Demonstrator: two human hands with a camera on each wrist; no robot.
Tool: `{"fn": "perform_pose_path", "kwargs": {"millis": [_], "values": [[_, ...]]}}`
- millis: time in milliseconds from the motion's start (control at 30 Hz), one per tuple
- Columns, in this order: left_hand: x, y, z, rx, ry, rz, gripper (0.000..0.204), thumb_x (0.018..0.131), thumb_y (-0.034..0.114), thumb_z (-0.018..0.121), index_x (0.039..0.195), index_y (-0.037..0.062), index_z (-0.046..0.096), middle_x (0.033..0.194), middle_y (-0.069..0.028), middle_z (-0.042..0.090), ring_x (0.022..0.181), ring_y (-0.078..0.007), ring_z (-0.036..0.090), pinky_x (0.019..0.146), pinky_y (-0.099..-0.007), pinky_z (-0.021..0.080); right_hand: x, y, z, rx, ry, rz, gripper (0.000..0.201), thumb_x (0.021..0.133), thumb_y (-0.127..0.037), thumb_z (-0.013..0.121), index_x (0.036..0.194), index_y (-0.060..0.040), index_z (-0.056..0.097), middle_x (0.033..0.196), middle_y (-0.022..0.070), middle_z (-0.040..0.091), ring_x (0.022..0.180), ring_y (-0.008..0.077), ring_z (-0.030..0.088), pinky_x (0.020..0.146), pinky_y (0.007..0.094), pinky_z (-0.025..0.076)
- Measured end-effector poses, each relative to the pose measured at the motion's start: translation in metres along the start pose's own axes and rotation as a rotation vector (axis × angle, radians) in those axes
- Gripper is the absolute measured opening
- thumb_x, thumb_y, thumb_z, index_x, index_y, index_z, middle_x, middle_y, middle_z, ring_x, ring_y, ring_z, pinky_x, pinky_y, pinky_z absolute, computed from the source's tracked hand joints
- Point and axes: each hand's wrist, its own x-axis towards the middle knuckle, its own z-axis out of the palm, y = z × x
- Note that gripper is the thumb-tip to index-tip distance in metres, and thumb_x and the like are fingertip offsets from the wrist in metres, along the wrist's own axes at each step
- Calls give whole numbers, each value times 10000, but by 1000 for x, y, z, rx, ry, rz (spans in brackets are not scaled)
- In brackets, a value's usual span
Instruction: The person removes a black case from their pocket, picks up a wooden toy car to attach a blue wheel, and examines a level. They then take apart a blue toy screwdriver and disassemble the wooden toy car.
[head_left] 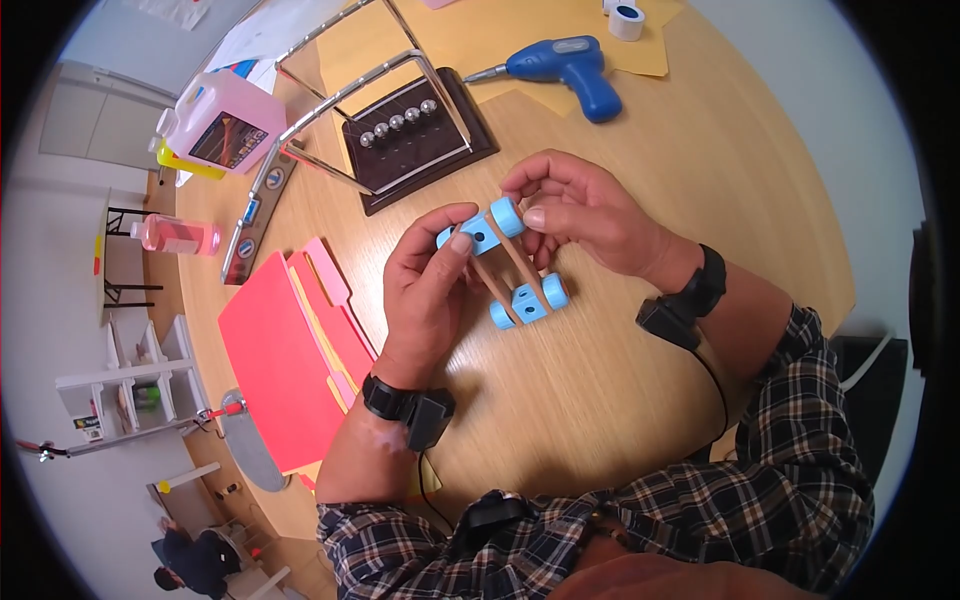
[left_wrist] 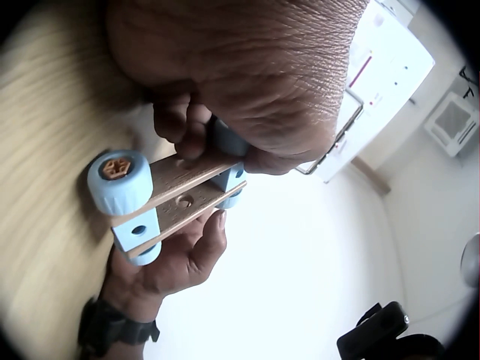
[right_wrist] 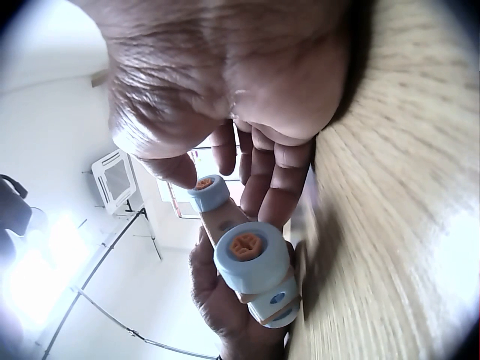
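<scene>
A toy car chassis (head_left: 510, 262) has two wooden slats joined by light blue blocks, with light blue wheels at its corners. My left hand (head_left: 428, 280) grips one end, thumb on the blue block (head_left: 480, 236). Beside the upper wheel (head_left: 507, 216) is my right hand (head_left: 595, 215), thumb tip right at the wheel's edge and fingers loosely bent. In the right wrist view, orange screw heads (right_wrist: 246, 246) show in two wheel hubs. The near wheel (left_wrist: 120, 182) in the left wrist view has one too. Part of the held end is hidden behind the left fingers.
A Newton's cradle (head_left: 420, 130) stands ahead, with a blue toy drill (head_left: 570, 72) to its right. On the left lie a spirit level (head_left: 258, 215) and red folders (head_left: 285, 360). Pink and yellow jugs (head_left: 225, 120) stand near the table's far left edge.
</scene>
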Motion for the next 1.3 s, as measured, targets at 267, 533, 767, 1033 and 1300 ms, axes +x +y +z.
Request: {"fn": "perform_pose_path", "kwargs": {"millis": [267, 533, 767, 1033, 1300], "values": [[-1, -1, 0, 28, 6, 12, 359, 1045, 85, 738, 1385, -4, 663, 1168, -29, 693, 909, -68, 614, 793, -244, 525, 1, 4, 2, -48, -73, -68, 403, 1041, -95, 705, 1407, 20, 581, 1172, 73, 707, 929, 104, 716, 754, 255, 602], [-4, 2, 17, 246, -51, 63, 493, 980, 24, 807, 1434, 8, 616, 1243, -51, 702, 1134, -117, 661, 986, -287, 558, 2, 6, 5, -87, -75, -37, 298, 1071, -185, 742, 1256, 34, 663, 1052, 58, 737, 867, 87, 702, 715, 248, 585], [-8, 3, 19, 289, -140, 46, 546, 970, 32, 824, 1464, 4, 593, 1253, -56, 706, 1130, -134, 673, 1009, -300, 561, 2, 13, 0, -201, -50, -16, 282, 1099, -259, 722, 1147, 14, 665, 945, 23, 722, 805, 63, 669, 642, 238, 541], [-5, 7, 18, 256, -132, 70, 537, 1021, 64, 775, 1503, 17, 545, 1248, -61, 699, 1169, -144, 656, 1046, -320, 532, -1, 7, 8, -59, -27, -46, 297, 1059, -144, 755, 1271, 5, 611, 1066, 43, 693, 877, 63, 669, 720, 251, 573], [-9, 8, 16, 289, -170, 56, 628, 1021, 61, 774, 1542, 90, 426, 1176, -58, 687, 1061, -105, 629, 924, -273, 505, -2, 2, 14, -110, -47, -67, 324, 1051, -87, 726, 1333, 9, 601, 1151, 58, 681, 988, 76, 677, 799, 250, 588]]}}
